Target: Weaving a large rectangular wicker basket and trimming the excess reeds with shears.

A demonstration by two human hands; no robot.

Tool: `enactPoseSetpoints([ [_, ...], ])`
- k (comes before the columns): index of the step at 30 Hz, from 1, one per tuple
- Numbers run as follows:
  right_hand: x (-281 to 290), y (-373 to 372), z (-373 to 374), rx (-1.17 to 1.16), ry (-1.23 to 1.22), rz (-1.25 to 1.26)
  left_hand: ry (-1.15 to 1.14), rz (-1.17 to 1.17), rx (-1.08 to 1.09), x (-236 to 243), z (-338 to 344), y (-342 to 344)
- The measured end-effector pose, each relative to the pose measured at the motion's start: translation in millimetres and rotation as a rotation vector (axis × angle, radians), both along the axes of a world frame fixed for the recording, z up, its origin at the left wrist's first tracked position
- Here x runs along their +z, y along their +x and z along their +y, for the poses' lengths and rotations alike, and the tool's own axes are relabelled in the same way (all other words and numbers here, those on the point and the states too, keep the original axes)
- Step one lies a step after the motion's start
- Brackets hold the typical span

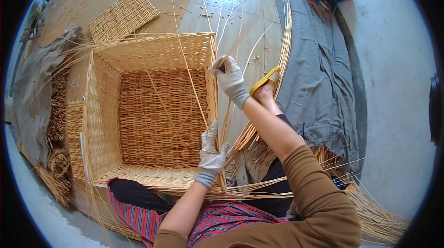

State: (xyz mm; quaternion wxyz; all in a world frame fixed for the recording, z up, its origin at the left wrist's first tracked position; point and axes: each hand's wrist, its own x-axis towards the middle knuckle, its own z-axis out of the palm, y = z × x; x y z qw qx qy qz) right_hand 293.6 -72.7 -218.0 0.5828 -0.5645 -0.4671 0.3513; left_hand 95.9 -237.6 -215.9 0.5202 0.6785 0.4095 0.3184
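Observation:
A large rectangular wicker basket (162,116) lies before me with its hollow toward me, its woven bottom showing. My left hand (212,155), in a pale work glove, clasps the near part of its right rim (212,93), with fingers on the inner side and the thumb outside. A long thin wicker rod (185,56) slants across the basket down to those fingertips. Farther along the same rim, my gloved right hand (229,79) is closed in a pinch. A brownish rod, smeared by motion, runs up from its fingers.
Woven wicker panels (124,16) lie beyond and left of the basket. Rod bundles sit under grey cloth (34,95) at left and a blue-grey cloth (319,72) at right. Loose rods (374,215) spread at lower right. My foot in a yellow slipper (264,81) rests beside the right hand.

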Motion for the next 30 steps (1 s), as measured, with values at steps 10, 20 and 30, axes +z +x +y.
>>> enactPoseSetpoints([
  [10,44,23,-22,-0.173,0.218,0.177,-0.056,-0.097,0.083,10,-1,6],
  [20,3,-61,-83,-0.066,0.164,0.018,-0.121,-0.074,0.057,18,2,-1],
  [30,91,-104,-94,-0.052,0.332,0.517,-0.034,0.024,0.016,0,0,-4],
])
